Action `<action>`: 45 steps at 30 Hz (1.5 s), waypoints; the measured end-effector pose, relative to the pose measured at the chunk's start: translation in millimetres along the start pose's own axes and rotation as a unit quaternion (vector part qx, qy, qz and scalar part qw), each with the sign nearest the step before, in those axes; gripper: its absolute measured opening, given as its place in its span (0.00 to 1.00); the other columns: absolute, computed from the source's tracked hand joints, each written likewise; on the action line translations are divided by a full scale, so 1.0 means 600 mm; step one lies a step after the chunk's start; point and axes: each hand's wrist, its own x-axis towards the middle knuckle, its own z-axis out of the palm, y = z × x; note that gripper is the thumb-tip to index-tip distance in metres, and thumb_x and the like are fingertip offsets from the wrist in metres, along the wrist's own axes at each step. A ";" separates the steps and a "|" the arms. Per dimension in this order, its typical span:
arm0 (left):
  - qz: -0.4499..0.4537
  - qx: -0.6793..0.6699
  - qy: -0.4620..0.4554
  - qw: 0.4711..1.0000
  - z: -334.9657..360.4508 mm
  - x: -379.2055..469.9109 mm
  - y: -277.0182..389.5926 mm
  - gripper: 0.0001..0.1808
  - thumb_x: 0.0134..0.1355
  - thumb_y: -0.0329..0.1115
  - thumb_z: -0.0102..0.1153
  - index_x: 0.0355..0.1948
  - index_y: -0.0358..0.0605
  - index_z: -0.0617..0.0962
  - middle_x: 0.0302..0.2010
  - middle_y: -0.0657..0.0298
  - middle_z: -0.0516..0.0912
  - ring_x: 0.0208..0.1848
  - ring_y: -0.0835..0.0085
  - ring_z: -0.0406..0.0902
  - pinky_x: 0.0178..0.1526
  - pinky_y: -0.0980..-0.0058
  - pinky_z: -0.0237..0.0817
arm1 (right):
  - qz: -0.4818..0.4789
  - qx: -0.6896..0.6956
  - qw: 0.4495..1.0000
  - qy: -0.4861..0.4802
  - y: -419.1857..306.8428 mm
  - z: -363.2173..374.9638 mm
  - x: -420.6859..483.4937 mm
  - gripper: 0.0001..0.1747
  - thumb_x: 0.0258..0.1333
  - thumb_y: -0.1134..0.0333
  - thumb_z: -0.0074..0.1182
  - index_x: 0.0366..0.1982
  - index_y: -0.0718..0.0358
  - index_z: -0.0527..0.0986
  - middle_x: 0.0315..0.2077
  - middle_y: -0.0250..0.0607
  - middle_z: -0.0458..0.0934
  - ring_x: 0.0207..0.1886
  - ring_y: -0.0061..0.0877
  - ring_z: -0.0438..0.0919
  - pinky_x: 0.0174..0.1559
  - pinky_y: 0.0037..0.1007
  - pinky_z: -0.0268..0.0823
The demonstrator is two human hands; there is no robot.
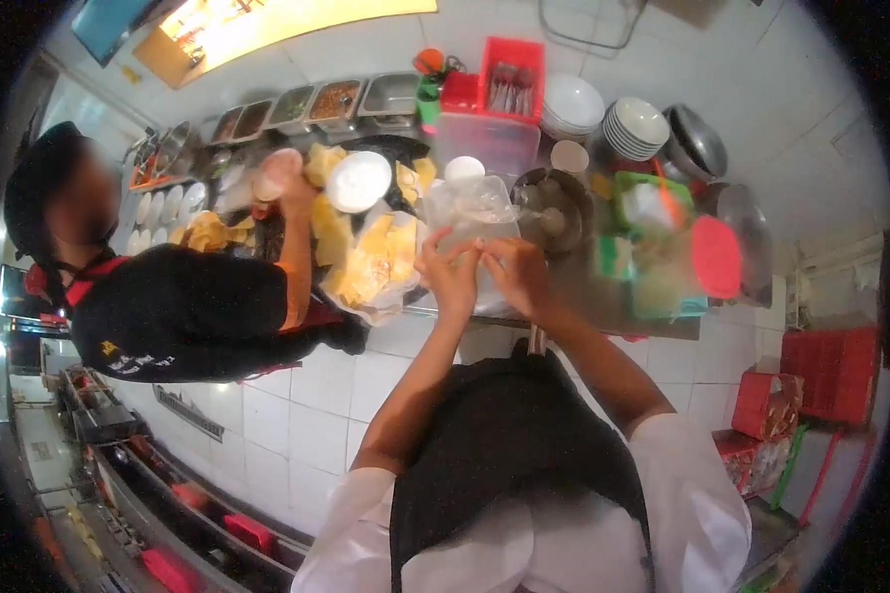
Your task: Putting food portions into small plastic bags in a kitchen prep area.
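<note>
My left hand (451,276) and my right hand (515,270) meet at the fingertips above a translucent plastic container (500,230). Something small or thin may be between the fingertips; it is too blurred to tell. Clear plastic bags (482,199) lie in the container just beyond my hands. Left of my left hand, yellow flat food sheets (382,259) rest on white paper. Behind them is a white bowl (358,181) with white contents. A dark metal pan (575,215) stands to the right of the container.
A co-worker in black stands at left, one hand (285,174) over the counter. Steel food trays (335,100), a red basket (515,55), stacked white bowls (636,126) and plates (572,104) line the back. Green baskets (656,185) and a red oval lid (716,256) are at right.
</note>
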 end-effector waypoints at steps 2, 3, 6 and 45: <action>0.004 -0.005 -0.010 1.000 -0.004 -0.006 -0.004 0.12 0.63 0.46 0.71 0.40 0.51 0.93 0.67 0.62 0.74 0.72 0.56 0.58 0.74 0.50 0.42 | 0.015 0.046 0.999 -0.004 -0.001 -0.004 0.000 0.10 0.64 0.65 0.61 0.35 0.65 0.83 0.31 0.53 0.84 0.38 0.50 0.83 0.43 0.46 0.74; 0.008 -0.011 -0.021 1.000 -0.009 -0.009 -0.001 0.13 0.65 0.47 0.69 0.41 0.53 0.93 0.67 0.62 0.74 0.73 0.55 0.58 0.74 0.48 0.41 | 0.015 0.047 0.999 -0.004 -0.004 -0.006 0.001 0.10 0.64 0.65 0.61 0.35 0.65 0.83 0.31 0.53 0.84 0.38 0.50 0.83 0.43 0.46 0.74; 0.064 0.071 -0.061 0.994 -0.028 -0.017 0.011 0.15 0.67 0.47 0.67 0.49 0.54 0.92 0.70 0.61 0.72 0.71 0.55 0.57 0.75 0.55 0.42 | 0.015 0.052 0.999 0.002 -0.010 -0.013 0.006 0.11 0.63 0.63 0.62 0.34 0.66 0.83 0.31 0.54 0.84 0.36 0.51 0.83 0.41 0.46 0.73; 0.307 0.299 -0.064 0.901 -0.067 -0.072 0.076 0.32 0.69 0.56 0.61 0.63 0.42 0.82 0.66 0.61 0.79 0.57 0.54 0.68 0.64 0.55 0.54 | -0.034 0.078 0.989 0.124 -0.007 0.008 -0.009 0.06 0.52 0.73 0.64 0.35 0.62 0.82 0.30 0.43 0.79 0.36 0.44 0.78 0.40 0.42 0.70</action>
